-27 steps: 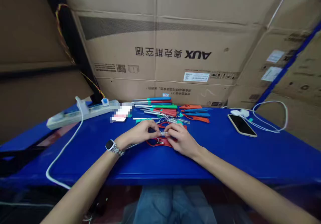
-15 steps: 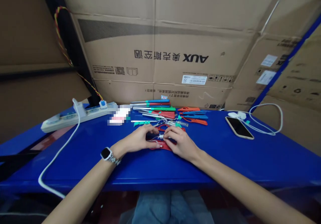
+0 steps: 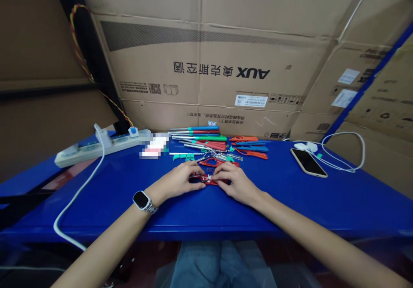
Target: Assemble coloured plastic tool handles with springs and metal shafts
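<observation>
A red lighter casing half lies on the blue table with its inner side up, thin wires and small parts in it. My left hand grips its left end between thumb and fingers. Over the right end, my right hand pinches a small white part against the casing; the fingertips partly hide it. Just behind is another red casing half. Beyond it are small green pieces, metal tubes and wires in a loose cluster.
Several long-nosed lighters lie along the back, with orange and blue casings to their right. A phone and white cable are at right. A power strip stands left, its white cord crossing the table. Cardboard walls the back.
My right hand has brought the white part down onto the red casing. The casing has shifted slightly away from me, and the left fingers have closed in on its end.
</observation>
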`<state>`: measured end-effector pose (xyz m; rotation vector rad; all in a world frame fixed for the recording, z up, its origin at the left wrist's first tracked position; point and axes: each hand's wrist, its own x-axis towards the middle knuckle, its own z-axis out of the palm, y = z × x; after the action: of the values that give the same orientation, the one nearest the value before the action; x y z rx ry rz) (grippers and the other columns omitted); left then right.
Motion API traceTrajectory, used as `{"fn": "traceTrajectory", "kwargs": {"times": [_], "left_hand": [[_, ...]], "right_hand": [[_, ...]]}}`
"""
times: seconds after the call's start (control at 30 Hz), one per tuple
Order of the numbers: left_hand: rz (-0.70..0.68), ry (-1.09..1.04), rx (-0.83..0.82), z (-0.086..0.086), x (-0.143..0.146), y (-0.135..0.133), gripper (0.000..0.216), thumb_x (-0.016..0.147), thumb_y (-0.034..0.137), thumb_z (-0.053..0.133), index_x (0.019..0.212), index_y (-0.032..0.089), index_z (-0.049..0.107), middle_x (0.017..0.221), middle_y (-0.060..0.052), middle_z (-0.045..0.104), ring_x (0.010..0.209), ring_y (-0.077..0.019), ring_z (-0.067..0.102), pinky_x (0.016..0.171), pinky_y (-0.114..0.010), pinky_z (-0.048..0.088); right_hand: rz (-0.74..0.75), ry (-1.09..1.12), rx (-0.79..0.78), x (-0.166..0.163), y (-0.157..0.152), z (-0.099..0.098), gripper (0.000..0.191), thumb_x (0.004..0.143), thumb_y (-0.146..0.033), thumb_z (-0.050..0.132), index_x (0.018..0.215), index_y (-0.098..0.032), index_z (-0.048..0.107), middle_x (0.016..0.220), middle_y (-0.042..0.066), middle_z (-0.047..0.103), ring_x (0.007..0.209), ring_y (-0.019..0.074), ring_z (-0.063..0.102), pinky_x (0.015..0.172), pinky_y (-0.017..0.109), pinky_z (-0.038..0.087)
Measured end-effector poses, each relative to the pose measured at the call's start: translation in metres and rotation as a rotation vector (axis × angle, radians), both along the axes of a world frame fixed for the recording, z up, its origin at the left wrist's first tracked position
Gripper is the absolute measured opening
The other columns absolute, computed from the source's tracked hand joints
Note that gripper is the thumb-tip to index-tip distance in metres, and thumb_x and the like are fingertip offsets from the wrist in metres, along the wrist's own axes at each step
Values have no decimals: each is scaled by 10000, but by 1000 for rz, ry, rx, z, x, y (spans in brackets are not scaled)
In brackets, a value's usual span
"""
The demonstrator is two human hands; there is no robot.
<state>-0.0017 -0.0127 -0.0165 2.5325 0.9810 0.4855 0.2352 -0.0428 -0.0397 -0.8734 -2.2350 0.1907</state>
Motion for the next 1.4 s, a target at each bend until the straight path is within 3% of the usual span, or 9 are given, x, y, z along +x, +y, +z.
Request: {"fn": "traceTrajectory", "kwargs": {"times": [0.23,0.43,0.63,0.73,0.9,1.0,1.17,1.4], "left_hand": [[8,29,55,1,-1,-2,320,882,431,662,1116,217,704,1087,-81,638,994,-248,616,835,-324,486],[-72,85,197,2,-4,-4,309,932,438,604,1149,240,699,1066,-70,651,989,-246,623,896,-353,459],[-38,24,168,0,-6,-7,292,968,348,523,1191,230,670,1126,-77,665,1047,-241,618,940,-351,471],[32,0,129,0,-15,-6,284,911,282,565,1165,200,663,1131,-88,669,1060,-251,615,931,-349,484],[44,-29,71,-1,-27,-3,214,912,293,550,1021,196,707,994,-72,666,900,-212,628,808,-305,502],[28,-33,69,-3,-27,-2,219,922,277,534,1008,193,717,991,-74,653,877,-201,625,804,-301,495],[30,-51,49,-4,-25,0,227,938,292,531,999,193,725,970,-70,655,834,-188,627,776,-293,485],[-2,-50,8,4,-26,6,228,941,270,530,957,182,739,947,-67,694,813,-179,639,751,-280,491]], "right_hand": [[-42,-162,22,-2,-8,8,183,887,-111,599,954,-195,747,979,63,717,974,207,605,895,379,472],[-120,-262,-10,-4,-17,15,184,945,-266,578,1038,-215,728,1073,69,688,1047,217,578,918,404,422],[-105,-300,3,-1,-11,16,172,936,-242,576,999,-227,736,1113,80,641,1070,231,561,920,411,412],[-85,-319,14,-3,-9,23,158,912,-209,580,899,-204,737,1070,88,627,1005,227,582,878,390,433],[-86,-335,-89,-21,4,42,161,892,-162,563,842,-183,714,1035,66,638,745,143,613,683,282,442],[-114,-340,-112,-39,16,48,102,857,-184,620,895,-188,714,961,59,672,806,175,639,684,268,434],[-57,-420,-236,-53,28,45,81,825,-177,661,830,-209,735,842,42,729,806,188,662,671,248,414],[-100,-387,-171,-44,23,31,146,857,-160,612,866,-208,750,869,50,747,814,192,672,705,267,421]]}}
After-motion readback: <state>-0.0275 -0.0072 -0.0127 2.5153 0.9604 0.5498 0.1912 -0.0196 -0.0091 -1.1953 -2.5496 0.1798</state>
